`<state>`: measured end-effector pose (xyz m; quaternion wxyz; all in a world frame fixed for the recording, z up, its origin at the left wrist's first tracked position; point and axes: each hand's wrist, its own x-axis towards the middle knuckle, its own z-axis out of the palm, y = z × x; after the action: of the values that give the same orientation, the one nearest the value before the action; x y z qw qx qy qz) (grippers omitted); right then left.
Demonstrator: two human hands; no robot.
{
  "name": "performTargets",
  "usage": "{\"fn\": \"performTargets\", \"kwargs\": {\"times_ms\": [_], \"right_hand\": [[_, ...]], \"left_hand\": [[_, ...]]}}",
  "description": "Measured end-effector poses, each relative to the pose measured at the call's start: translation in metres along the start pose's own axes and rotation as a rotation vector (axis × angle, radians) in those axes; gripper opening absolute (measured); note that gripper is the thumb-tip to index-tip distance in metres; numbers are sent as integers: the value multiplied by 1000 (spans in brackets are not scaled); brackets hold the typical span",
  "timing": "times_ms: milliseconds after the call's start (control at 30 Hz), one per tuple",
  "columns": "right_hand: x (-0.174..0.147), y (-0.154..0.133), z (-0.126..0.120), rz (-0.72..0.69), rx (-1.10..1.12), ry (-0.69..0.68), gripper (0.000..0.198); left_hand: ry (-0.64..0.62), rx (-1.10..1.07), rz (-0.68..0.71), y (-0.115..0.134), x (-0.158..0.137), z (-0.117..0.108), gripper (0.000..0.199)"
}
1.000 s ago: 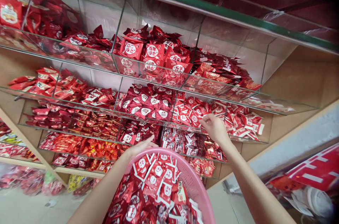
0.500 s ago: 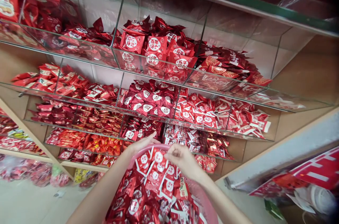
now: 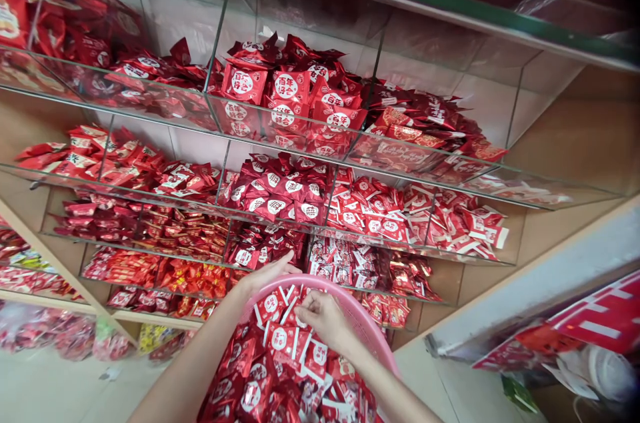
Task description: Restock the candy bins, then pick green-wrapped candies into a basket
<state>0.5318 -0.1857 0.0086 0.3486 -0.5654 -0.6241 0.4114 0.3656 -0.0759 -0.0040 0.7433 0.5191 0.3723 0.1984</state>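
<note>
Red packets (image 3: 253, 393) are filling the pink basket (image 3: 367, 320) just in front of us, loose and overlapping, with white-edged ones lying mostly toward the far side of the heap. The basket is probably sitting this close below the shelf fronts so that heap and shelves are both lying within reach. Our right hand (image 3: 320, 320) is hanging inside the rim over the far part of the heap, its fingers bent and its thumb near the index finger; we cannot tell whether it is pinching a packet. Packets are lying beneath it and just to the left of its fingertips. Our left hand (image 3: 270, 273) is resting along the rim at the far left, its fingers stretched out and close together, seemingly steadying the basket; its underside is hidden, so we cannot tell whether it is gripping. Farther off, the shelf unit (image 3: 560, 136) is holding more stock, maroon packets (image 3: 275, 203) lying left of red-and-white packets (image 3: 367, 220), while clear dividers (image 3: 217, 36) are presumably keeping the kinds apart. Higher up, larger packets (image 3: 293, 86) are sitting piled behind glass.
</note>
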Motion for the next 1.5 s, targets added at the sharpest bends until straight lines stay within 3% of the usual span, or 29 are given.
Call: {"fn": "performTargets", "kwargs": {"times_ms": [133,367,500,600,933,1167,1367,1500], "right_hand": [[-3,-25,-29,-120,-187,143,31],[6,-79,-109,-371,-227,472,31],[19,-89,-133,-473,-480,601,24],[30,-92,-138,-526,-635,554,23],[64,-121,-160,-490,-914,208,17],[73,-113,-171,-486,-984,266,14],[83,-104,-175,-459,-812,211,18],[77,-107,-178,-531,-693,311,24]], "left_hand": [[-109,-34,-16,4,-3,1,72],[-5,29,-59,9,-7,2,71],[-39,10,-57,7,-6,1,72],[-61,0,-53,5,-6,1,73],[-32,-15,-62,6,-6,2,74],[-19,2,-45,2,-3,-1,77],[-11,17,-37,3,-5,1,76],[17,7,-59,7,-8,5,76]]}}
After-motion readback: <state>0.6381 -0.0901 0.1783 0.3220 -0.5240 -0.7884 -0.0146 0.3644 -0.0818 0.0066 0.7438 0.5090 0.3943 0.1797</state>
